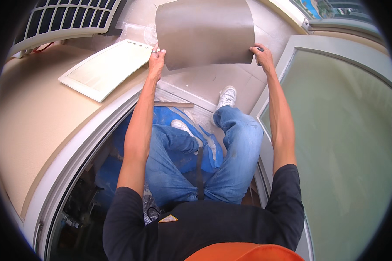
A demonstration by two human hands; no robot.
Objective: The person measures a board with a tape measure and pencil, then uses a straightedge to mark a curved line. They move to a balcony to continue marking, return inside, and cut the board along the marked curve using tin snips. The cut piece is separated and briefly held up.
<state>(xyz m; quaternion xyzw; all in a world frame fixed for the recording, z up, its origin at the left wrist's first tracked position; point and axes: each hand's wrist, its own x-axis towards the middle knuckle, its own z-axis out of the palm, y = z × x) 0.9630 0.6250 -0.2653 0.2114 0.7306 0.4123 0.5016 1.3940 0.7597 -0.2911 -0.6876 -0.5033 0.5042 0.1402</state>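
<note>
A large, grey-brown flexible sheet is held out in front of me, slightly bowed, above the tiled floor. My left hand pinches its near left edge, thumb on the near side and fingers partly hidden. At the right edge, my right hand is closed round the corner, and a dark bit shows below the fingers. The far edge of the sheet runs out of the picture. Just left of my left hand leans a cream louvred panel.
I straddle a doorway sill, one white shoe on the tiles. Blue sheeting lies under the other foot, near a wooden strip. A frosted glass door stands at right. A slatted unit is at far left.
</note>
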